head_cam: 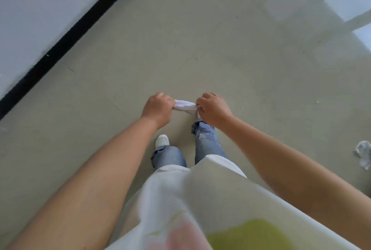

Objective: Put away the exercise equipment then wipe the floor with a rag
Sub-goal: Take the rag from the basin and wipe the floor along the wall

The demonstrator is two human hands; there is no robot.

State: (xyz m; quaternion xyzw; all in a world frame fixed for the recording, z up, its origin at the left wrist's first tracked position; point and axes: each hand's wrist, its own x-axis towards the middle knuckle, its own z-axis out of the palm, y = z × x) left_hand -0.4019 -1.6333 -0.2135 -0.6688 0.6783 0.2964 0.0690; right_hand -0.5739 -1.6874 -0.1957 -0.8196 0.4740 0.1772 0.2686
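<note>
Two hands grip the white rag (pixel 185 106): your left hand (pixel 157 109) bunches one end, your right hand (pixel 213 109) pinches the other, cloth stretched between them above the floor (pixel 200 39). Fold it into a flat pad before crouching. No exercise equipment is in view.

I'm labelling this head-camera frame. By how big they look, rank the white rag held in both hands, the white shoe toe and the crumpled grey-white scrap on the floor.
Scrap and rag: similar; shoe toe smallest.
</note>
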